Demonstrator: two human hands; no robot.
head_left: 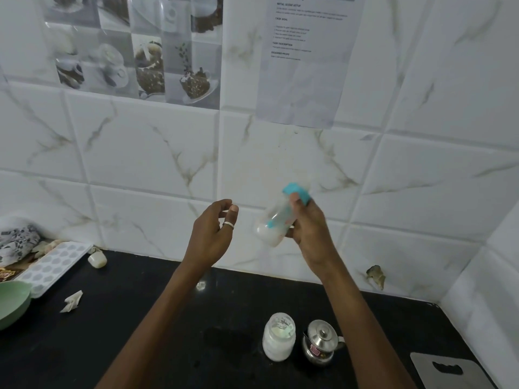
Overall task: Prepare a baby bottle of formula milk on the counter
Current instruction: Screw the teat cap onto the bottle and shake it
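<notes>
White marble-veined tiles back a black bench (168, 332), where a powder jar (278, 340) and a small steel pot (321, 343) stand below the right hand (310, 230). That hand grips the baby bottle (280, 217), tilted, raised before the tiles. The left hand (212, 234) hovers just beside it, fingers loosely curled, empty.

My black counter (168, 332) holds a jar of white powder (278, 339) just beside a small steel pot (321, 343). At my left sit a green bowl (12, 301) and a white tray (53, 266).

White marble-veined wall tiles (157, 153); printed sheet (306, 60) taped up; black counter (168, 332).
</notes>
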